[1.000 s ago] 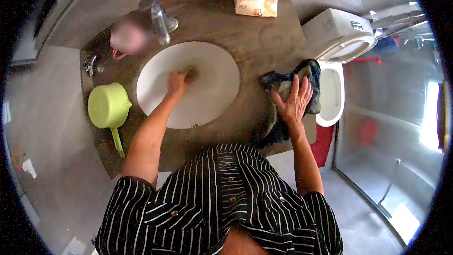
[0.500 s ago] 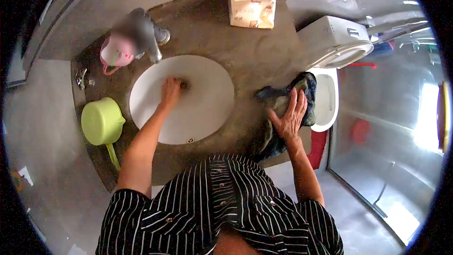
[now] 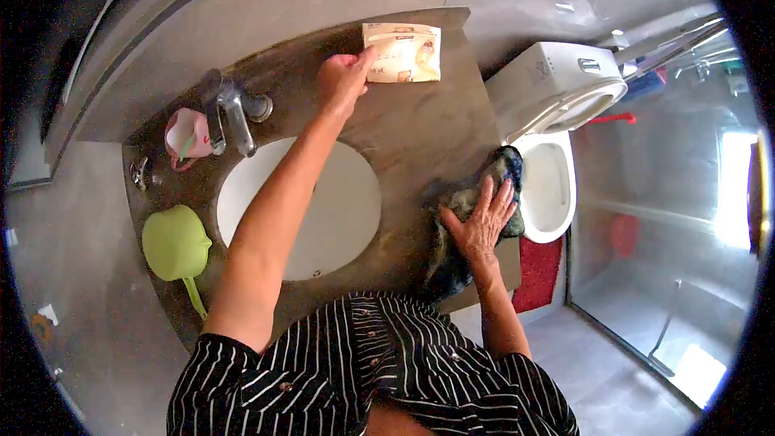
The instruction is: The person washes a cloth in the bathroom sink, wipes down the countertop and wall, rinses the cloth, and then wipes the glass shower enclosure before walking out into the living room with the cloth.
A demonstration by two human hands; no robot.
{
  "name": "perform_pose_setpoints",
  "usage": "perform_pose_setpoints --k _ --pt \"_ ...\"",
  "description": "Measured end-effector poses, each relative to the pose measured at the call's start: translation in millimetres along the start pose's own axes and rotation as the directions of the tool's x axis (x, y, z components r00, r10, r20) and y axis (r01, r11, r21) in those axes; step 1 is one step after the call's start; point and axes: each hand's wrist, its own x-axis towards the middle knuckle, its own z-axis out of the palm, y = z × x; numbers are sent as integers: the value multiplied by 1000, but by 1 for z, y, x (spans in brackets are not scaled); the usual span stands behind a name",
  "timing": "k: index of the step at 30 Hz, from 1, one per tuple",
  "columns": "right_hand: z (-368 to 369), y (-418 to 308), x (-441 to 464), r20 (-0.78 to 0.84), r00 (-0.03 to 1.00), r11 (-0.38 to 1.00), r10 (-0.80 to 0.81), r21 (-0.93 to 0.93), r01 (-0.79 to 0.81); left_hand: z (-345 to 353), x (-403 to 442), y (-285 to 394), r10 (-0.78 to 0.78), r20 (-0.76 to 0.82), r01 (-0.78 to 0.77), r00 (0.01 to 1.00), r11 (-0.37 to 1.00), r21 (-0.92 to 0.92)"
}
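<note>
My left hand (image 3: 345,81) reaches across the sink to the back of the counter. Its fingers are closed on the left edge of a pale, printed soft pack (image 3: 404,55), which looks like tissues. My right hand (image 3: 480,224) lies flat with spread fingers on a crumpled dark, patterned cloth (image 3: 460,262) at the counter's right edge. Below my left forearm is the white oval sink (image 3: 347,210), partly hidden by the arm.
A metal faucet (image 3: 236,117) and a pink cup (image 3: 182,139) stand behind the sink. At the left is a green dipper (image 3: 173,244). A white toilet (image 3: 549,186) with its lid raised is at the right, beside a red mat (image 3: 538,273).
My left hand has moved from inside the sink up to the soft pack and taken its edge. My right hand stays on the cloth. The view has shifted a little.
</note>
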Motion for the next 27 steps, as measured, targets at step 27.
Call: perform_pose_setpoints --k 27 --pt "86 -184 235 -73 347 301 -935 354 885 -234 -295 -118 -379 -15 367 925 906 -211"
